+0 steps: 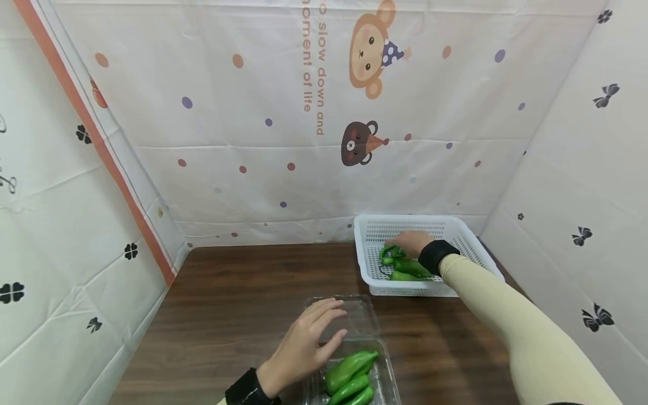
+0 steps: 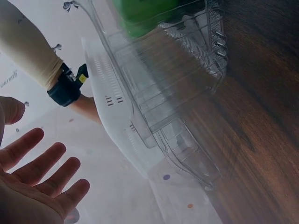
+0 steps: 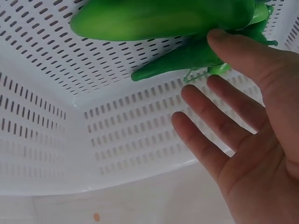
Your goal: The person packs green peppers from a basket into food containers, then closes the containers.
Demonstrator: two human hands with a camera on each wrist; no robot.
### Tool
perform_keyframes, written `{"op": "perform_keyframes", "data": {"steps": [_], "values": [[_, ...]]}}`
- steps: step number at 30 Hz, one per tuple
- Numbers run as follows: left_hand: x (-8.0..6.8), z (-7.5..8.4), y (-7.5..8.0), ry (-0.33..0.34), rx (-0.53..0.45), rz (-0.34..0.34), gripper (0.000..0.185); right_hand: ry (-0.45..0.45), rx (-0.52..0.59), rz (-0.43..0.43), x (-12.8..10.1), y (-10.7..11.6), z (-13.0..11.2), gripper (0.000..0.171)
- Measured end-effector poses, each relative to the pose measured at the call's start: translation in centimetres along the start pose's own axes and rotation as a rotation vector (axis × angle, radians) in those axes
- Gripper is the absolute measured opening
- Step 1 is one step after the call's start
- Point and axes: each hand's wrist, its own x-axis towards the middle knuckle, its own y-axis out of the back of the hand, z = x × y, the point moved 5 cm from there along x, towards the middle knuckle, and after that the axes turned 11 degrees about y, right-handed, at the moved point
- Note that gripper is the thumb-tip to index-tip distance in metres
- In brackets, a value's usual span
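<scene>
In the head view a white slotted plastic basket (image 1: 415,288) stands at the back right, with several green peppers (image 1: 409,267) inside. My right hand (image 1: 412,242) reaches down into it. The right wrist view shows its fingers loosely extended and its thumb tip against the green peppers (image 3: 163,19); the index finger is hidden. Nearer me lies a clear plastic clamshell box (image 1: 388,368), its lid (image 1: 360,318) folded back, holding several green peppers (image 1: 349,371). Over the box's left side hovers my left hand (image 1: 304,343), fingers spread and holding nothing.
Under everything is a dark wooden tabletop (image 1: 243,304). White printed sheets (image 1: 228,112) rise behind and on both sides, and the basket stands close to the back and right ones. My right sleeve (image 1: 521,320) crosses the table's right part.
</scene>
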Motion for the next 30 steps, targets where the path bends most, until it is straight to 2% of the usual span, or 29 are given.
{"op": "perform_keyframes", "data": {"steps": [10,20,25,30], "values": [[-0.1,-0.2,0.0,0.003,-0.003,-0.001,0.029,0.047,-0.044,0.051,0.3,-0.2,-0.6,0.056],[-0.3,-0.3,0.0,0.001,-0.008,0.004,0.028,0.054,-0.068,0.105,0.2,-0.9,-0.4,0.047],[-0.3,-0.3,-0.1,0.029,-0.013,-0.018,0.027,0.043,-0.080,0.092,0.2,-1.2,0.1,0.042],[-0.5,-0.4,-0.3,0.072,-0.028,-0.053,0.027,0.013,-0.033,0.064,0.4,-1.4,0.7,0.041]]}}
